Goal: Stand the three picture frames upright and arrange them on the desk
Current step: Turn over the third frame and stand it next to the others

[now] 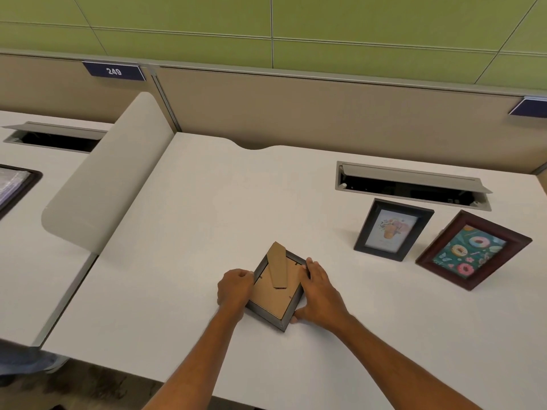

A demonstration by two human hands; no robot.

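Near the desk (207, 202) front edge: left hand (234, 290) and right hand (318, 294) grip a face-down grey frame (276, 303), stand flap up. Partition tag (114, 71) reads "249".

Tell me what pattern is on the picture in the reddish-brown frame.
Pink and orange doughnuts on a teal background, in the reddish-brown frame; the head view shows it.

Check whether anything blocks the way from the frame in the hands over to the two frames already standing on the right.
Nothing visible does. The face-down frame, held by the left hand and right hand, has only bare desk between it and the black frame and the brown frame. The open cable hatch lies behind them, off that path.
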